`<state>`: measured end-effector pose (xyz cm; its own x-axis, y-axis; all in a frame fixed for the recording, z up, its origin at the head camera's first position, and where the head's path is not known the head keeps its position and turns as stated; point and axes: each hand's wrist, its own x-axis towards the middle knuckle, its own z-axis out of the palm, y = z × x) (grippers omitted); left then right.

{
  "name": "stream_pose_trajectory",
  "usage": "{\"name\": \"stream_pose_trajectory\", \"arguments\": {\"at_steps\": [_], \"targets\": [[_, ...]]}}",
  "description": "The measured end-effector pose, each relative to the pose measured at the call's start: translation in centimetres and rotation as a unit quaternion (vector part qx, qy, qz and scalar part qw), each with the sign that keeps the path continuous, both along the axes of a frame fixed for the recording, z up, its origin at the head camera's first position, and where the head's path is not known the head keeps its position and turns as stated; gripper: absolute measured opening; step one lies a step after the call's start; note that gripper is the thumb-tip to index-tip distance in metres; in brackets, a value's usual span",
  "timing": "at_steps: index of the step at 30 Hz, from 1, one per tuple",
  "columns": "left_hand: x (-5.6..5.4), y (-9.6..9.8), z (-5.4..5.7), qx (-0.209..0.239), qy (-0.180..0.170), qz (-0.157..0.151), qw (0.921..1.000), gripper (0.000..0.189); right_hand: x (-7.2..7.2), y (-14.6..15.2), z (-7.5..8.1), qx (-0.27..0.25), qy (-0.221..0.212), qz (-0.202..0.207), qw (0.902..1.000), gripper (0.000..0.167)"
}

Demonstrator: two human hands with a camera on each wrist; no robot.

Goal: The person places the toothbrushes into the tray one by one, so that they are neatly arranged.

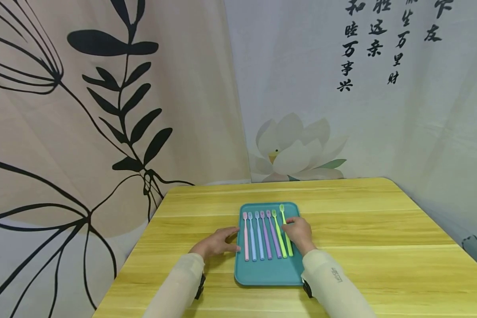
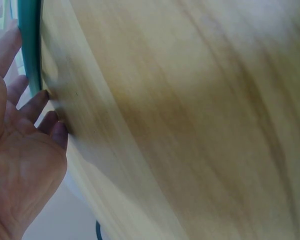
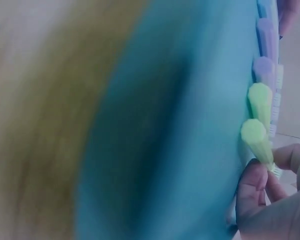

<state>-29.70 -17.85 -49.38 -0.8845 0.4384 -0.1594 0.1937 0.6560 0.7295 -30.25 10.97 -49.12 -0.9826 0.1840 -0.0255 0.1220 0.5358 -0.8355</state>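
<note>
A teal tray (image 1: pixel 268 277) lies on the table and bears a row of toothbrushes, heads pointing away from me: a pink toothbrush (image 1: pixel 246 240), two blue, two purple and two yellow-green. My right hand (image 1: pixel 300 232) pinches the rightmost yellow-green toothbrush (image 1: pixel 288 245), whose head sits a little farther out than the others. In the right wrist view, thumb and fingers close around its handle (image 3: pixel 255 134). At the tray's left rim is my left hand (image 1: pixel 216 243), fingers extended and touching the edge. The left wrist view shows those fingers (image 2: pixel 35 106) spread along the tray's side.
The wooden table (image 1: pixel 361 234) extends on both sides of the tray. Behind it hangs a cloth backdrop (image 1: pixel 198 110) with dark plant drawings, a lotus and black writing.
</note>
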Motion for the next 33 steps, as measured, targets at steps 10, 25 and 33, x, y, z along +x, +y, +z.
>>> {"name": "stream_pose_trajectory", "arguments": {"at_steps": [10, 25, 33], "targets": [[0.08, -0.05, 0.13, 0.002, 0.003, -0.005, 1.0, 0.076, 0.14, -0.06, 0.27, 0.019, 0.002, 0.005, 0.9998, 0.027], [-0.04, 0.02, 0.02, 0.004, 0.005, -0.009, 0.9999, 0.075, 0.56, 0.05, 0.56, 0.049, 0.01, 0.026, 0.9984, 0.024], [-0.05, -0.1, -0.02, 0.002, 0.005, -0.009, 0.9999, 0.076, 0.46, 0.35, 0.49, 0.048, 0.013, 0.03, 0.9983, 0.03]]}}
